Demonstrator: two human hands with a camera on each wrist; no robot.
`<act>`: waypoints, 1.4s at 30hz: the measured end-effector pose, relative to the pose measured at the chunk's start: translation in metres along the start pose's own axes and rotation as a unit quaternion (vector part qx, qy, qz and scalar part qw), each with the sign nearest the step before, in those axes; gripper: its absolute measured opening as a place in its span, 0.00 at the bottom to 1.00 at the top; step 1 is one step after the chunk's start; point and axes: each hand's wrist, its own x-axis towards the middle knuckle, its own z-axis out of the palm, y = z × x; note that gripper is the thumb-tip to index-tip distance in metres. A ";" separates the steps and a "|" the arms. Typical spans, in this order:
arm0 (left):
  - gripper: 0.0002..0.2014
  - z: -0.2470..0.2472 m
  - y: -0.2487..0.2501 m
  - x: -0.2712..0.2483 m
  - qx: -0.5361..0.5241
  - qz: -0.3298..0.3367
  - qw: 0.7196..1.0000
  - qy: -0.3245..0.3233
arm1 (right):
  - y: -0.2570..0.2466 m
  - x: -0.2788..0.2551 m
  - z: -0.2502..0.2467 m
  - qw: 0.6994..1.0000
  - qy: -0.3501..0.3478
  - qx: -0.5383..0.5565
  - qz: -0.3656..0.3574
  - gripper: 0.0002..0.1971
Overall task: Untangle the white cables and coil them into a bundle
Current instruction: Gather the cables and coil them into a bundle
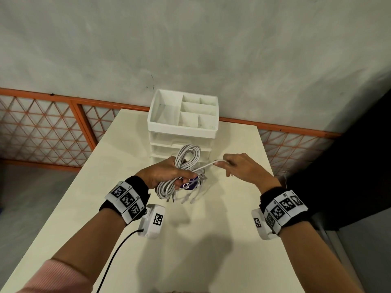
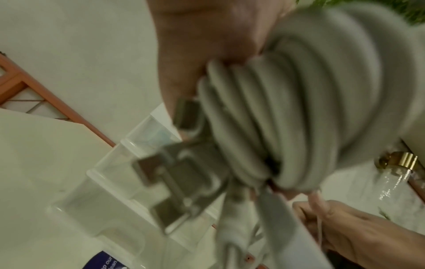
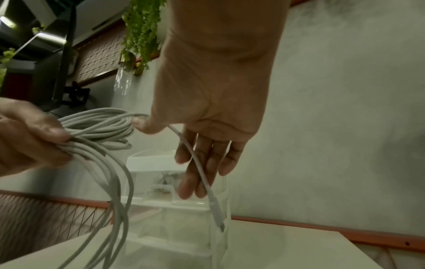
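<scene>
My left hand [image 1: 167, 175] grips a coil of white cables [image 1: 188, 157] above the table, in front of the drawer unit. Several plug ends [image 1: 182, 199] dangle below the coil. One loose strand [image 1: 206, 165] runs right from the coil to my right hand [image 1: 223, 163], which pinches it near its end. In the right wrist view the strand [image 3: 197, 163] passes the thumb and crosses the straight fingers [image 3: 197, 178], its plug [image 3: 218, 218] hanging free. The left wrist view is blurred; it shows the coil [image 2: 299, 109] and metal plugs [image 2: 174, 182] close up.
A white drawer organizer [image 1: 182, 129] with open top compartments stands at the back of the cream table [image 1: 211, 240]. A purple-labelled item [image 1: 190, 185] lies under the coil. A black lead [image 1: 118, 250] trails from my left wrist. An orange lattice fence [image 1: 42, 134] runs behind.
</scene>
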 end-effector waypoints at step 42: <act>0.20 0.019 0.008 0.002 -0.004 0.094 0.995 0.039 | -0.059 0.010 -0.025 0.941 0.035 0.321 -0.097 0.10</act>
